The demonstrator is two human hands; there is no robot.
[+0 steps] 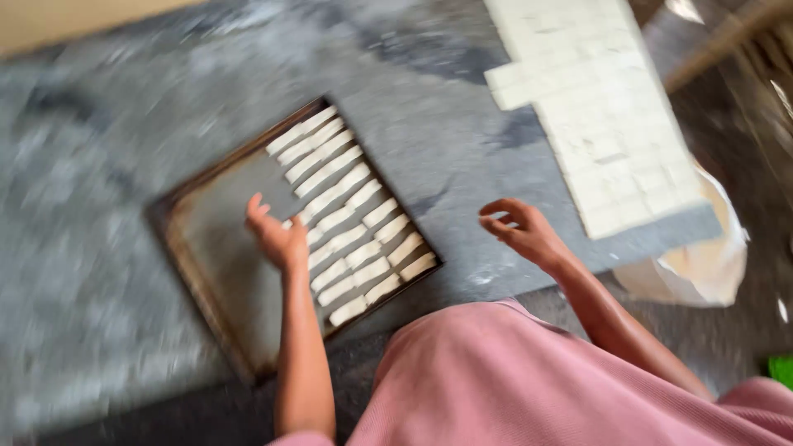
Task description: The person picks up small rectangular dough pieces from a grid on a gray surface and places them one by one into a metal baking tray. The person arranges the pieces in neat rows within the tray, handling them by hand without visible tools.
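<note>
Left hand (277, 235): open, fingers spread, clamped on nothing; it hovers over or rests on the baking tray (206, 248), fingertips just beside the nearest dough strips (351, 223). Contact with a strip cannot be told; frame is motion-blurred.

Right hand (520, 231): fingers loosely curled, thumb and forefinger near each other, nothing visibly held. It sits above the grey stone slab (124, 149), between the tray and the cut dough sheet (603, 116).

Tray: dark, rectangular, rusty rim, set askew on the slab. Strips fill its right half in two or three rows; left half bare metal. Each strip pale and oblong, long axis running lower-left to upper-right, all roughly parallel.

Cut dough sheet: pale, scored into small rectangles, lying at the slab's upper right, well apart from the tray.

Packages: one white bag (702, 264), crumpled, at the slab's right edge under the sheet's lower corner. Labels not legible.

Pink garment (512, 380) fills the lower frame.
</note>
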